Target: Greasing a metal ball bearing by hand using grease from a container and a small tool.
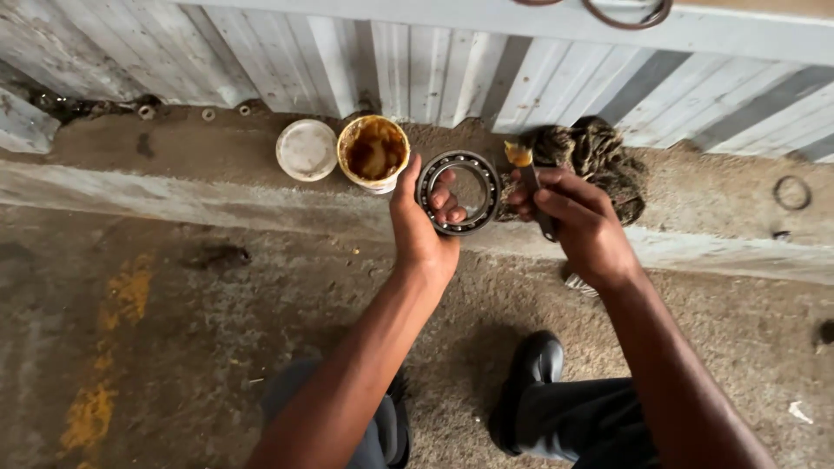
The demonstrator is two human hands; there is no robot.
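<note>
My left hand (419, 224) holds a round steel ball bearing (459, 192) upright, fingers through its bore and thumb on its outer ring. To its right, my right hand (575, 215) grips a dark-handled tool (532, 187) whose tip carries a blob of yellow-brown grease (519, 155), close to the bearing's right rim. An open tub of brown grease (373, 152) stands on the ledge just left of the bearing, with its white lid (306, 149) lying beside it.
A bundle of dirty rag or rope (599, 156) lies on the concrete ledge (174, 187) behind my right hand. Corrugated metal sheeting (434, 69) forms the back wall. A small ring (791, 192) lies far right. My dark shoe (532, 373) rests on the gritty floor.
</note>
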